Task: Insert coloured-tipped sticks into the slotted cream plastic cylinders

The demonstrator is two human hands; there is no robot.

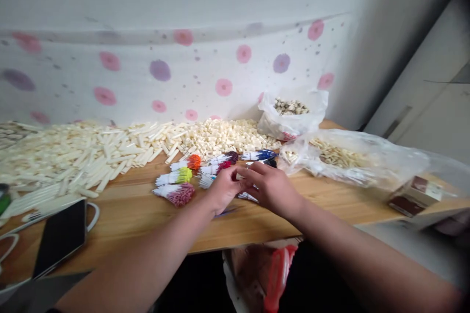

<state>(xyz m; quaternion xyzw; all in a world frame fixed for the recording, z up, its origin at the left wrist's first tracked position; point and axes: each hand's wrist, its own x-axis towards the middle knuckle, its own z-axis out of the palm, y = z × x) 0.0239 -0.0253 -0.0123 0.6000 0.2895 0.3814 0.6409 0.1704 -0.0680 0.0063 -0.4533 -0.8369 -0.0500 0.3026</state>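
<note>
A: Left hand [224, 188] and right hand [272, 188], quick: what state?
B: Fingers bent, tips meeting over the pale wooden table [330, 205]. Pinching something or not, can't tell; hidden.
A: Far left?
B: Heap of long cream plastic tubes [73, 156], black flat-screened phone [60, 237] in front, white cable [94, 217] beside it.
A: Next?
B: Bundles of thin white sticks with coloured tips. Mauve-tipped bundle [178, 194] nearest the person, lime-tipped bundle [178, 176] behind, orange-tipped bundle [189, 162] behind that. All left of the left hand.
A: Past those?
B: Short cream plastic pieces [227, 134], heaped behind the hands. Blue-tipped bundle [262, 155] just beyond the right hand.
A: Right side?
B: White plastic bag [270, 120] of mottled pale pieces [292, 106], clear plastic bag [389, 156] with beige bits [340, 155], then brown-and-white box [414, 196] near the table's edge.
</note>
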